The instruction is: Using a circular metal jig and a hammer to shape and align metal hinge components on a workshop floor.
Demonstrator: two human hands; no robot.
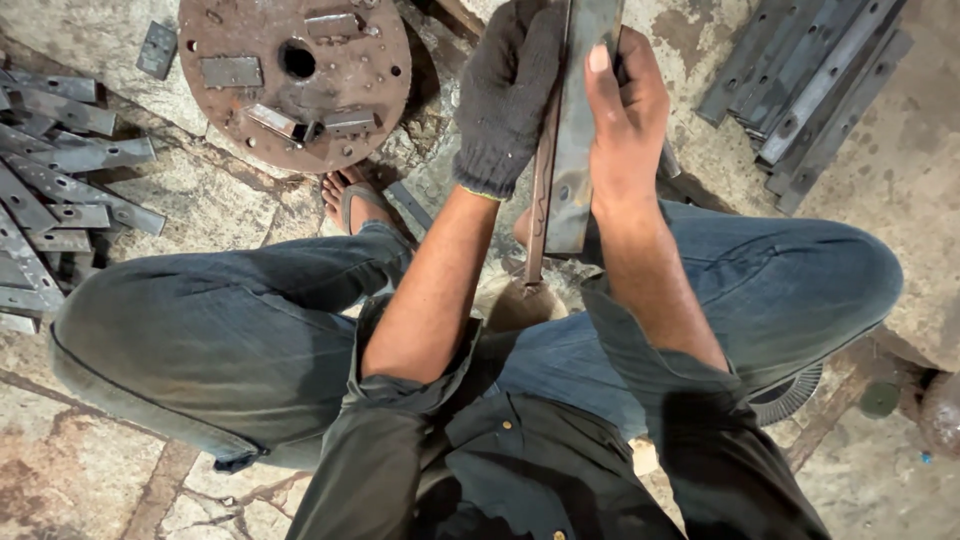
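The person squatted on the stained concrete floor (80, 480) and held a long, flat grey steel bar with a drilled hole (573, 150) upright between the knees. The left hand (505, 95), in a dark knitted glove, was wrapped around the bar's left edge, fingers curled closed on it, probably to steady it and spare the palm from the raw edge. The bare right hand (622, 120) gripped the bar's right side, with the thumb laid straight up along its face. Holding it from both sides kept the bar vertical and close to the eyes, as if for checking. Just left of the bar, and partly behind it, ran a thin rusty rod with a wavy profile (540, 215); I could not tell which hand carried it.

Up and to the left of the bar lay a rusty round steel plate with a central hole and small blocks welded on (295, 75). Far to the bar's left, a loose heap of similar grey drilled strips (60, 170) sprawled on the floor. To the bar's upper right, a neater stack of longer strips (810, 85) leaned together. A sandalled foot (355, 200) showed below the round plate.

No packages, labels or signs were in view.
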